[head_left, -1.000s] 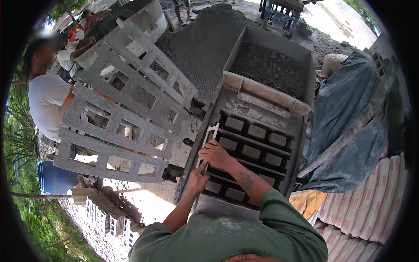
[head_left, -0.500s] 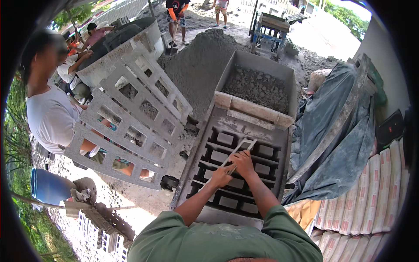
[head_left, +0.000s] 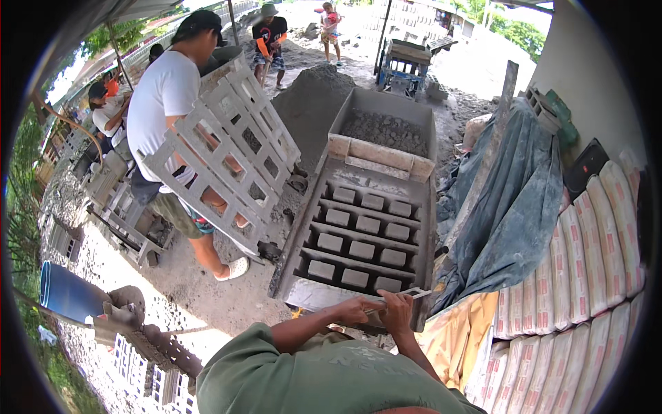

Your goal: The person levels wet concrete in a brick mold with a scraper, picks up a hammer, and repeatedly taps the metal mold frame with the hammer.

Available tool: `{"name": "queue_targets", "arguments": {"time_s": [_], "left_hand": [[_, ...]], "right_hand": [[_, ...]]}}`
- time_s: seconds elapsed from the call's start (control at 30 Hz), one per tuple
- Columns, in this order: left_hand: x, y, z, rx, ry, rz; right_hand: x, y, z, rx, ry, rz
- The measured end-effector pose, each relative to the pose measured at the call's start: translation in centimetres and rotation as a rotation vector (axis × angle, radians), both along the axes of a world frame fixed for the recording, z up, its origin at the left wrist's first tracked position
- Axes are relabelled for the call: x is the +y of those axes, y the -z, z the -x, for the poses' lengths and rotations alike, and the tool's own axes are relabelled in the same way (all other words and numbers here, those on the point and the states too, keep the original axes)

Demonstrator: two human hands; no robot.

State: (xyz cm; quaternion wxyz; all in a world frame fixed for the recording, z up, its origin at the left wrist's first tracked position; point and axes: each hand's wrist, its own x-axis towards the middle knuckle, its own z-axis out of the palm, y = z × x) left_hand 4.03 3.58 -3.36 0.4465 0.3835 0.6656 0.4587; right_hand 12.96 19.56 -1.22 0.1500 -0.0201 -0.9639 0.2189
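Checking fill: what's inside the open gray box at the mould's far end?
Loose, lumpy gray material lies inside the open box. It covers the bottom, so depth can't be told; the pale front board hides the nearest part.

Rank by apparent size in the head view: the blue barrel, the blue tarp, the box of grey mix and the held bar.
1. Blue tarp
2. Box of grey mix
3. Blue barrel
4. Held bar
Apparent size only; distances differ.
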Motion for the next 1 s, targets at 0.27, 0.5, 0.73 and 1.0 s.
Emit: {"name": "queue_targets", "arguments": {"time_s": [0.27, 0.5, 0.73, 1.0], "left_hand": [[-9.1, -8.3, -12.1, 0.323, -0.308, -0.147], [-11.0, -2.5, -19.3, 0.027, -0.804, 0.081], [-12.8, 0.7, -21.8, 0.176, -0.825, 0.017], [-21.4, 2.7, -32.7, 0.350, -0.883, 0.086]], "right_hand": [[-3.5, -6.8, -9.8, 0.818, -0.040, 0.129], [-4.2, 6.8, -18.7, -0.024, 0.059, 0.388], [-8.1, 17.7, -29.1, -0.926, -0.448, 0.495], [-8.2, 16.6, -31.6, -0.795, 0.034, 1.233]]}}
